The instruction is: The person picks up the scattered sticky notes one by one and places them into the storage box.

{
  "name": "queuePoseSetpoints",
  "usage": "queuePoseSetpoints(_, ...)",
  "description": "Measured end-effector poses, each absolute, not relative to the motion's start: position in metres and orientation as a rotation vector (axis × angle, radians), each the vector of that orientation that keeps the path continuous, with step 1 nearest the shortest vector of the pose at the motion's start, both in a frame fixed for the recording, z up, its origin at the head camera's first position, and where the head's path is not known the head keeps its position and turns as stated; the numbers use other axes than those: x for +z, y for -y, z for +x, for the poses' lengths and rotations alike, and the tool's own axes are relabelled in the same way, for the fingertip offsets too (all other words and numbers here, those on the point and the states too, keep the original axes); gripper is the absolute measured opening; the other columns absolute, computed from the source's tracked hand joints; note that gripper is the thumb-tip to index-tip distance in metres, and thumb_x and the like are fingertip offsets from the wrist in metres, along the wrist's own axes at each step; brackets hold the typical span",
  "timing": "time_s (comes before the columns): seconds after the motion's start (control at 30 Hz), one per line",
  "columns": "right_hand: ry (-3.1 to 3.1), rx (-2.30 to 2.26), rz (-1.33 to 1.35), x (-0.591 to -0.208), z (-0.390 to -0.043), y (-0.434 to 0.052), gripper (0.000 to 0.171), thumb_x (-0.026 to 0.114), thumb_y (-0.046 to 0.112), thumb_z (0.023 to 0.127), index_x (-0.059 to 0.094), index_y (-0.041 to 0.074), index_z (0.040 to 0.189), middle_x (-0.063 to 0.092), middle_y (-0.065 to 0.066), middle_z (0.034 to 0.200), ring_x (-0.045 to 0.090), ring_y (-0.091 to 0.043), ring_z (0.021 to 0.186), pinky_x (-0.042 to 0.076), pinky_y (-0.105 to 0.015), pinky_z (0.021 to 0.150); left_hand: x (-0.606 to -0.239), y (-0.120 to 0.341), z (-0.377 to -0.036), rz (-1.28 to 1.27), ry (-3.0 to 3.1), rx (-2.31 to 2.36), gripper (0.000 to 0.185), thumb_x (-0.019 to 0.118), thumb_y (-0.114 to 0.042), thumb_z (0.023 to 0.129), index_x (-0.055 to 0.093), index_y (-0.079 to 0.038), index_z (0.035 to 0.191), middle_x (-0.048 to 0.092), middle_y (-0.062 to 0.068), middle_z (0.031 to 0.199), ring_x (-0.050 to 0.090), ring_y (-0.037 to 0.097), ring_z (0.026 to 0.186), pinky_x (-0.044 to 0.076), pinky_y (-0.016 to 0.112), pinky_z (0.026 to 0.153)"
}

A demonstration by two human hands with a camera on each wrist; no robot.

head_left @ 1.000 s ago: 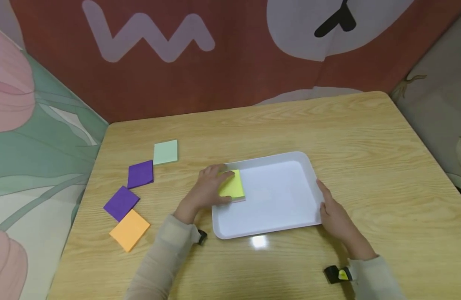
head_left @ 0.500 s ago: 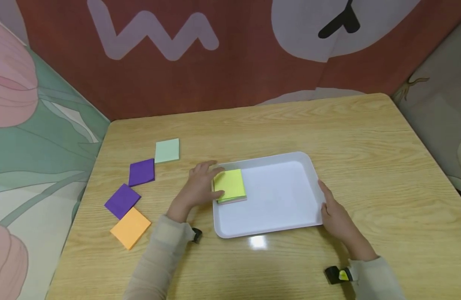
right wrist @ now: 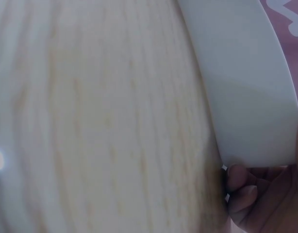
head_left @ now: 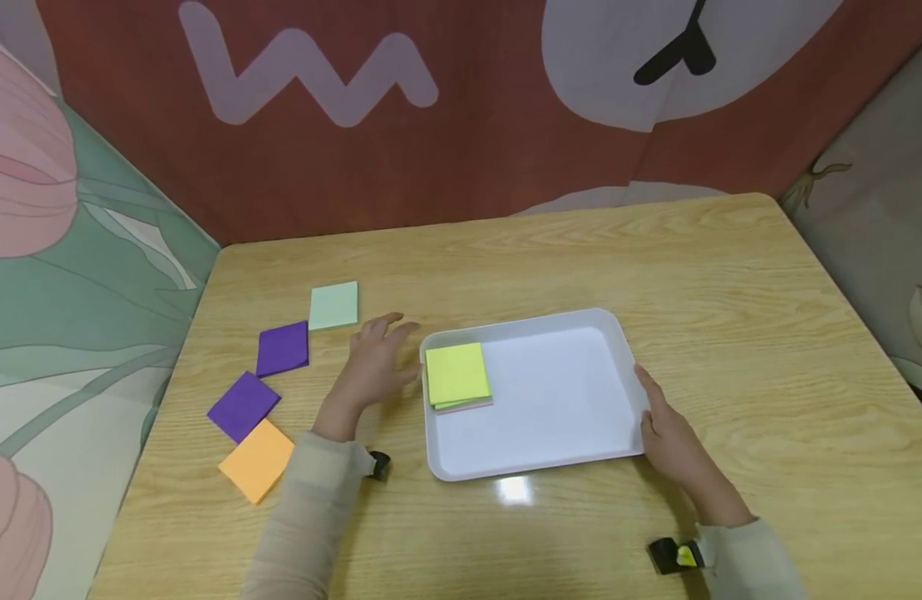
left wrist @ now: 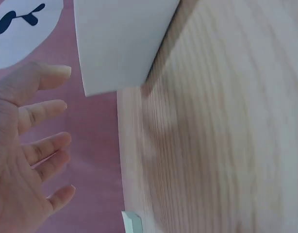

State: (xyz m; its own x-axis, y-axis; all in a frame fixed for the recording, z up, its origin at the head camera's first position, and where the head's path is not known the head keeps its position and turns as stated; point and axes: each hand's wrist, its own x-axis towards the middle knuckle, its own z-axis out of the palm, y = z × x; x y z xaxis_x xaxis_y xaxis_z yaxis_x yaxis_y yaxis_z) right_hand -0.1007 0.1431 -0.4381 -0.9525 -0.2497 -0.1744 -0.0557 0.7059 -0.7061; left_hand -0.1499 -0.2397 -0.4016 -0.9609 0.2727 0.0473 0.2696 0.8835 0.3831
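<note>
A white rectangular tray (head_left: 558,400) lies on the table, with a stack of sticky notes (head_left: 458,373), yellow on top, in its left end. Just left of the tray, my left hand (head_left: 371,362) is off the stack, fingers spread and holding nothing. The left wrist view shows that same hand (left wrist: 27,145) with fingers apart, beside the tray's outer wall (left wrist: 117,48). My right hand (head_left: 671,433) grips the tray's right end. Its curled fingertips (right wrist: 241,187) show at the tray's lower edge in the right wrist view.
On the left of the wooden table (head_left: 731,292) lie more sticky-note pads: pale green (head_left: 333,305), two purple (head_left: 283,347) and orange (head_left: 257,461). The pale green one is nearest my left hand. A red patterned cloth (head_left: 491,150) hangs behind the table.
My left hand has let go of the yellow-topped sticky notes and moved left, out of the tray. The stack stays in the tray's left end. My right hand keeps its hold.
</note>
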Motion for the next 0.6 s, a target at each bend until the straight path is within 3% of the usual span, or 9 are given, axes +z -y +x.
queuePoseSetpoints(0.6, -2.659, -1.079, -0.243, -0.437, -0.102, -0.143, 0.058, 0.027, -0.004, 0.087, 0.0, 0.004, 0.138, 0.019, -0.037, 0.128, 0.024, -0.049, 0.113, 0.024, -0.056, 0.088, -0.396, 0.26, -0.156, 0.222, -3.069, 0.59, 0.056, 0.064, -0.023, 0.074, 0.044, -0.004, 0.122, 0.035, 0.022, 0.125, 0.029, 0.038, 0.114, 0.023, 0.056, 0.086)
